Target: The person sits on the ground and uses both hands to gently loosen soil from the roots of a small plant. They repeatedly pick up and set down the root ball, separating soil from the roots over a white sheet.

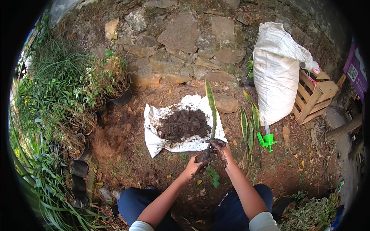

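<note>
A snake plant leaf with yellow edges (212,106) stands upright between my hands, its base caked in dark soil. My left hand (197,166), muddy, is closed around the soil-covered base. My right hand (222,148), also muddy, touches the lower part of the leaf and its base from the right. Just beyond them lies a white woven sack (153,115) spread on the ground, bearing a heap of dark, moist soil (186,124). More snake plant leaves (251,127) lie on the earth to the right, beside a green plastic spray nozzle with a clear tube (268,139).
A full white sack (274,72) leans by a wooden crate (315,98) at the right. Potted plants (120,96) and black grow bags (79,184) line the left side. A stone wall (182,34) rises behind, with a loose rock (227,104) before it.
</note>
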Demonstrator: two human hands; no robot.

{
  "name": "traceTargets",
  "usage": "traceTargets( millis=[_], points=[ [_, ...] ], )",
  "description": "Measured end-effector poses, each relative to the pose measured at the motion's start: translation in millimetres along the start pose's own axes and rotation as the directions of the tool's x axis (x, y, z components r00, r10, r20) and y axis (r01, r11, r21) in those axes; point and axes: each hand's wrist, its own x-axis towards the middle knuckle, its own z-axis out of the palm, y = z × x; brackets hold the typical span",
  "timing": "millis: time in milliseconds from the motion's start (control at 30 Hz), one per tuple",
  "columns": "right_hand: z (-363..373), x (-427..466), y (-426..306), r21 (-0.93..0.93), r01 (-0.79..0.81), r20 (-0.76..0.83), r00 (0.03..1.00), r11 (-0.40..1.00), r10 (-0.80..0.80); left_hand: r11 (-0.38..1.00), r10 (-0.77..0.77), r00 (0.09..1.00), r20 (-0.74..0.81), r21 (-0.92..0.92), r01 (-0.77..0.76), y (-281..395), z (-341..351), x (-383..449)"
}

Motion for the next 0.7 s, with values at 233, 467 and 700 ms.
traceTargets(
  millis=[233,467,700],
  points=[
    [-6,0,31,-0.392,0.082,0.049,0.996,0.916,-0.068,0.892,-0.075,0.969,0.236,-0.419,0.171,-4,-13,6],
    [7,-6,16,-0.172,-0.096,0.036,0.994,0.98,0.103,0.856,-0.215,0.958,0.192,-0.435,0.279,3,-14,-1],
    [11,-15,13,-0.192,-0.051,0.036,0.998,0.98,0.059,0.877,-0.033,0.962,0.272,-0.453,0.159,20,-16,-5]
  ],
)
